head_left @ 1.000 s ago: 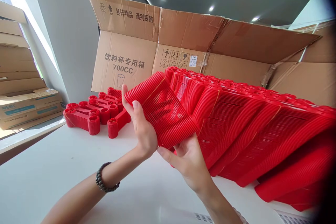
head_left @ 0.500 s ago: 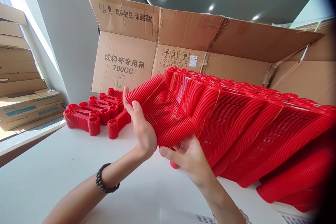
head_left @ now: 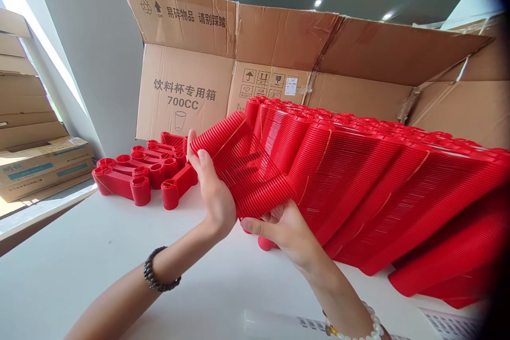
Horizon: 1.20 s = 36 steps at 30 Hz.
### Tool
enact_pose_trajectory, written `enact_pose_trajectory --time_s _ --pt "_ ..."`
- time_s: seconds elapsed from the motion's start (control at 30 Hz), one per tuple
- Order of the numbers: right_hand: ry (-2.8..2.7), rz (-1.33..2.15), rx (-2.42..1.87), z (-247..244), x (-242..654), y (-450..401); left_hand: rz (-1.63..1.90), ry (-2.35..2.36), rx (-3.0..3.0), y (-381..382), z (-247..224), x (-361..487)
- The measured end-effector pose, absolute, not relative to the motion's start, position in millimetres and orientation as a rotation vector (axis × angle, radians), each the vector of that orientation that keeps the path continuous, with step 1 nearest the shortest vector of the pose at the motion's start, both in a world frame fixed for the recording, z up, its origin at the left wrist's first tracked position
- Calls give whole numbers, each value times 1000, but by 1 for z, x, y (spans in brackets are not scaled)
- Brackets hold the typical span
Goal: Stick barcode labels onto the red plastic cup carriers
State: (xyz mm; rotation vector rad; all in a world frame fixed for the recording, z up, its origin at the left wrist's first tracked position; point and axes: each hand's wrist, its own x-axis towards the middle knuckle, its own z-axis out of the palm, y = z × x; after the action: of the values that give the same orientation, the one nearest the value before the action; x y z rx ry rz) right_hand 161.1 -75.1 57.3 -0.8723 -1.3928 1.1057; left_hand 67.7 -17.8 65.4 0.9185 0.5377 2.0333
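Observation:
Between my two hands is a stack of red ribbed plastic parts (head_left: 261, 196), tilted, with a round column at each end and a thin rubber band around it. My left hand (head_left: 213, 188) grips its left end, the thumb in front and other fingers mostly hidden behind. Under the lower right end, my right hand (head_left: 289, 231) supports the stack, thumb extended and fingertips partly hidden. Just behind and to the right stand tall rows of similar red stacks (head_left: 358, 180). Shorter red stacks (head_left: 119, 183) stand on the left.
A large opened cardboard box (head_left: 183, 79) rises behind the red stacks. More cartons (head_left: 43, 167) are piled at the far left. On the white table (head_left: 95, 255), a clear plastic roll or sleeve (head_left: 274, 323) with printed labels lies at the near edge.
The view has shifted slightly, and the right forearm shows more of its bead bracelet. Both hands keep nearly the same hold on the red stack.

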Motion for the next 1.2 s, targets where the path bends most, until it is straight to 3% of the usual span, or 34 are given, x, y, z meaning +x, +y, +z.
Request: enact_pose_trajectory --time_s 1.2 --pt "-1388 1205 -899 47 168 -66 1912 636 927 -14 62 65"
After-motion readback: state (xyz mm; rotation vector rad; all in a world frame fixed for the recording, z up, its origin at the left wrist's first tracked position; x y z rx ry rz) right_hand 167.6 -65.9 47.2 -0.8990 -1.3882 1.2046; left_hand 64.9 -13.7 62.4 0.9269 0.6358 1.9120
